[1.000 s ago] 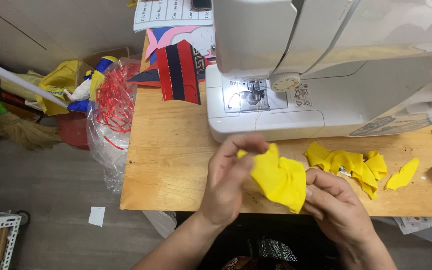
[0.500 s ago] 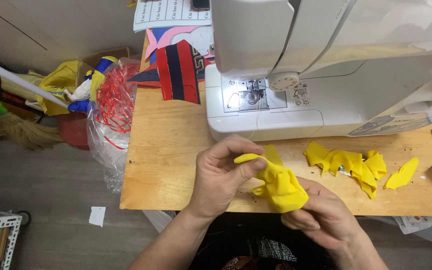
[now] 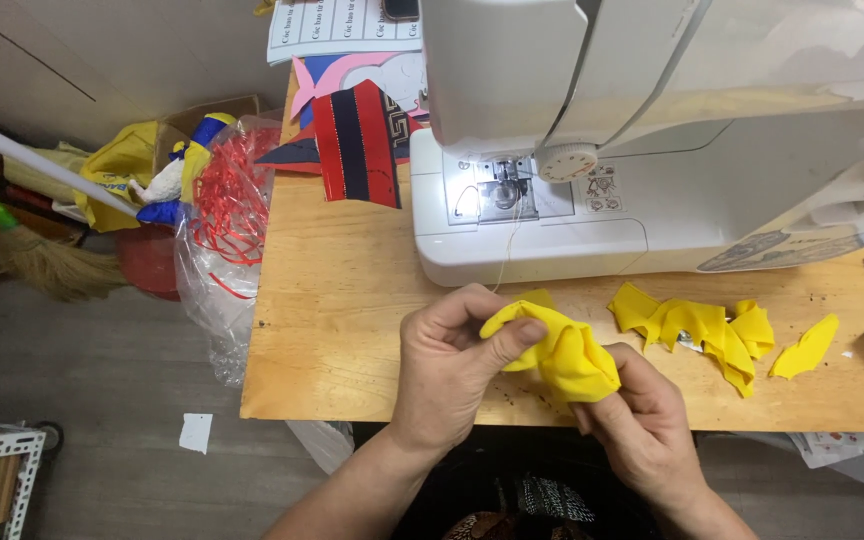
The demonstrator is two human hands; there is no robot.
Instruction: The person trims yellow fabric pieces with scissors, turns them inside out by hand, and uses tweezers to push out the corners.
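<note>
Both my hands grip one bunched piece of yellow fabric point(image 3: 562, 352) above the front edge of the wooden table point(image 3: 332, 330). My left hand point(image 3: 452, 365) pinches its left end between thumb and fingers. My right hand point(image 3: 647, 420) holds the lower right part from underneath, fingers curled into the cloth. A thin thread runs from the fabric up to the needle area of the white sewing machine point(image 3: 592, 150) just behind.
A pile of yellow fabric scraps point(image 3: 697, 328) and a single yellow scrap point(image 3: 804, 348) lie to the right. Red, black and pink cloth pieces point(image 3: 357, 140) sit at the back left. Off the table's left edge are a plastic bag with red netting point(image 3: 222, 220) and a broom point(image 3: 42, 265).
The yellow fabric was spread flatter between my hands a second ago. It is now gathered into a tight bunch, with my right hand moved under it.
</note>
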